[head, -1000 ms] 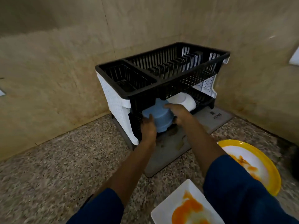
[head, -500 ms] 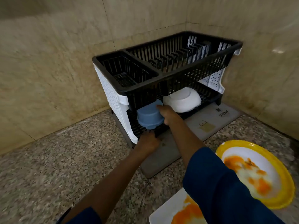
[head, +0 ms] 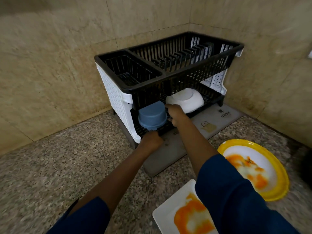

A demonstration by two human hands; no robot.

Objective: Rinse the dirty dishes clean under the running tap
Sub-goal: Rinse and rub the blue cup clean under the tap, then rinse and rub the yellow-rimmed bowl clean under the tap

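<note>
A round blue plastic bowl [head: 152, 115] is seen upside down on the lower shelf of a black-and-white plastic two-tier dish rack [head: 168, 71]. Its flat base is turned up and a little toward the camera, and its wider rim is turned down onto the shelf. Being round, it has no long side, and its axis is set nearly upright.

The right hand [head: 175, 115] is laid against the bowl's right side with bent fingers. Whether the bowl is gripped or only touched cannot be told. The left hand [head: 152, 142] is held just below the bowl's rim at the front edge of the shelf, with its fingers tucked out of sight, so its hold cannot be told either.

Just beyond the right hand, a white round bowl [head: 185, 100] is also set upside down on the same shelf, tilted. Under both hands a grey drying mat [head: 168, 152] is spread on a speckled stone counter [head: 50, 166].

Near the right forearm, well back from the hands, two dishes are lying flat: a yellow-rimmed round plate [head: 273, 159] and a white square plate [head: 168, 210], both smeared with orange residue.
</note>
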